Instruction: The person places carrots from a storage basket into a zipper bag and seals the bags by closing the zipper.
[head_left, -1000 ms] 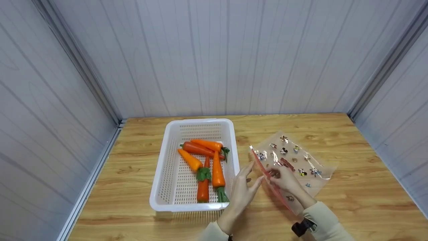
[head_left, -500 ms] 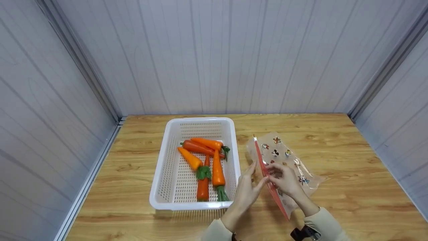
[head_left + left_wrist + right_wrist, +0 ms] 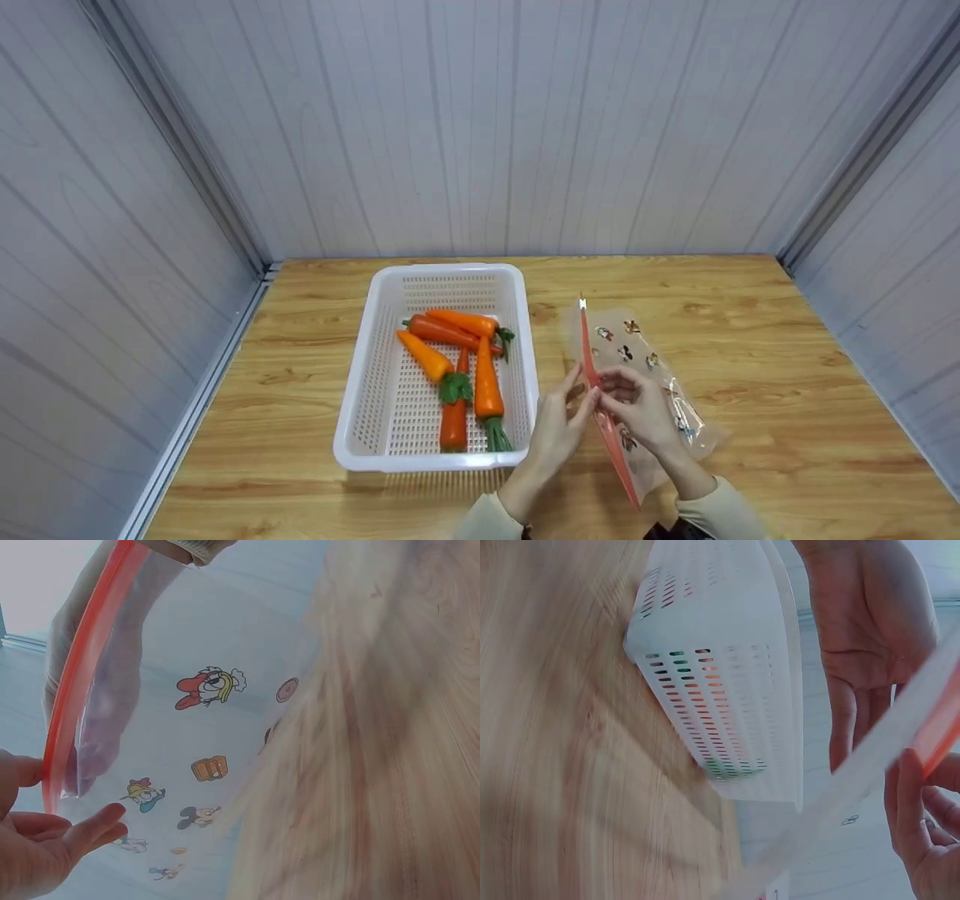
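Observation:
A clear zip bag (image 3: 630, 341), printed with small cartoon figures, stands in the head view to the right of the basket. Along its mouth runs a red strip (image 3: 616, 454), with a small white piece at the far end. My left hand (image 3: 555, 431) pinches this strip near its middle from the left. From the other side my right hand (image 3: 646, 412) pinches it, fingertips close to the left ones. In the left wrist view the left thumb and fingers (image 3: 94, 832) straddle the strip. The right wrist view has the bag's edge blurred across it.
A white perforated basket (image 3: 352, 405) stands left of the hands. Several carrots (image 3: 489, 386) with green tops lie in it, orange and red. Both rest on a wood-grain table (image 3: 285, 420). Pale panel walls (image 3: 472, 135) enclose the back and sides.
Both hands have brought the bag's strip closer to straight up and down in the head view, its far end shifting right. The right fingertips moved nearer the left. The basket and carrots stayed put.

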Motion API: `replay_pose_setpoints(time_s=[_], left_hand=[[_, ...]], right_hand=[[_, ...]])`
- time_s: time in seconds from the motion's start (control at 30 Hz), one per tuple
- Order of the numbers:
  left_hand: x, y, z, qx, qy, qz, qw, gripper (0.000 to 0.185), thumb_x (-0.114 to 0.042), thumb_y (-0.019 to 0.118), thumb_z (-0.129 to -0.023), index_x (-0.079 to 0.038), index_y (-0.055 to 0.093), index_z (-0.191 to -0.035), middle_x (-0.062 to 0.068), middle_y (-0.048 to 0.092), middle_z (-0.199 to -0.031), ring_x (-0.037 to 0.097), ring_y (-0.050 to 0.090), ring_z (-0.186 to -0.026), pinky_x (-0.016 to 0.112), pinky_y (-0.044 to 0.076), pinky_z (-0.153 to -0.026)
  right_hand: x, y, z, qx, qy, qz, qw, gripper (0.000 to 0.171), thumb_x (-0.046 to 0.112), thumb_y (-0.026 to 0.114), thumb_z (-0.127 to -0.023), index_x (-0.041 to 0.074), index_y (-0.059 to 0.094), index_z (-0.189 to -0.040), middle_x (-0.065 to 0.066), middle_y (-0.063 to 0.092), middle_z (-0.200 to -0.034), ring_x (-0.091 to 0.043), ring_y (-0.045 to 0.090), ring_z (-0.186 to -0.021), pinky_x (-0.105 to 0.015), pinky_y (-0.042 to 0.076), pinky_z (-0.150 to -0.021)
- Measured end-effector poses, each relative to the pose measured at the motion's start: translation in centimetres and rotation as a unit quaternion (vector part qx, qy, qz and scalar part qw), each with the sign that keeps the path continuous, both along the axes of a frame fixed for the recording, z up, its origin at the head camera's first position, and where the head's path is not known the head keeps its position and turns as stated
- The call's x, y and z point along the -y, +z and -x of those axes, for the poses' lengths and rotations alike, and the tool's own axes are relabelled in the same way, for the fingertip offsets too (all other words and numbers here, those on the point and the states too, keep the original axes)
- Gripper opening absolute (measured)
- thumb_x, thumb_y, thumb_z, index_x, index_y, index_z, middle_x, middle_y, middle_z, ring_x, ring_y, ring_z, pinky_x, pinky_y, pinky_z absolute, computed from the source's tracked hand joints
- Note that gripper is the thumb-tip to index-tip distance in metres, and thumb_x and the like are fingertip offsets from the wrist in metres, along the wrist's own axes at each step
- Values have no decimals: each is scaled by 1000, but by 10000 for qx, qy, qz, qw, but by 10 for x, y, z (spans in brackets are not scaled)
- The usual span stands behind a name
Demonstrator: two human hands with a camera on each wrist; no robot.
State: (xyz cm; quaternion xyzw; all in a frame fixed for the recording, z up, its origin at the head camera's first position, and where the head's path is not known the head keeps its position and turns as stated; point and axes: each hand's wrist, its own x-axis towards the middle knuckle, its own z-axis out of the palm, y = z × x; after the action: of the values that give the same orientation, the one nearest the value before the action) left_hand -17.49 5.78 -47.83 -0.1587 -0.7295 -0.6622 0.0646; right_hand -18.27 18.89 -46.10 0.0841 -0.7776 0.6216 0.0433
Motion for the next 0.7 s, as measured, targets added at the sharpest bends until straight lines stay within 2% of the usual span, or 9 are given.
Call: replay_pose_setpoints(time_s=[0.17, 0.23, 0.33, 0.47, 0.7], left_hand=[[3, 3, -1, -255, 212, 61, 9994, 41, 3, 50, -85, 11, 41, -125, 19, 57, -111, 22, 58, -96, 21, 46, -78], [4, 3, -1, -233, 269, 68, 9993, 41, 7, 50, -83, 12, 43, -123, 19, 57, -110, 21, 60, -93, 20, 47, -75], [5, 3, 0, -121, 351, 74, 9993, 42, 12, 49, -79, 13, 44, -121, 21, 58, -108, 22, 61, -90, 18, 48, -70], [8, 3, 2, -2, 615, 154, 9980, 38, 13, 50, -77, 14, 51, -114, 20, 63, -97, 20, 63, -80, 16, 49, -60], [13, 4, 4, 116, 1043, 227, 9942, 18, 7, 56, -79, 8, 64, -95, 12, 65, -80, 7, 58, -61, 16, 48, -51]], right_hand=[[6, 15, -7, -240, -111, 65, 9996, 20, -11, 63, -73, -12, 59, -93, -20, 60, -78, -11, 56, -59, -19, 45, -47], [7, 23, -10, -217, -244, 36, 9995, 18, -11, 64, -73, -11, 61, -91, -19, 60, -76, -11, 54, -55, -17, 41, -42], [6, 30, -12, -325, -463, -204, 9982, 15, -10, 64, -73, -10, 63, -88, -19, 61, -76, -10, 54, -55, -16, 42, -43], [3, 37, -13, -599, -791, -556, 9935, 9, -10, 64, -74, -9, 64, -83, -18, 62, -74, -10, 55, -52, -19, 45, -43], [-7, 42, -13, -481, -1201, -509, 9903, 7, -12, 62, -74, -9, 64, -80, -19, 60, -70, -9, 56, -52, -19, 45, -42]])
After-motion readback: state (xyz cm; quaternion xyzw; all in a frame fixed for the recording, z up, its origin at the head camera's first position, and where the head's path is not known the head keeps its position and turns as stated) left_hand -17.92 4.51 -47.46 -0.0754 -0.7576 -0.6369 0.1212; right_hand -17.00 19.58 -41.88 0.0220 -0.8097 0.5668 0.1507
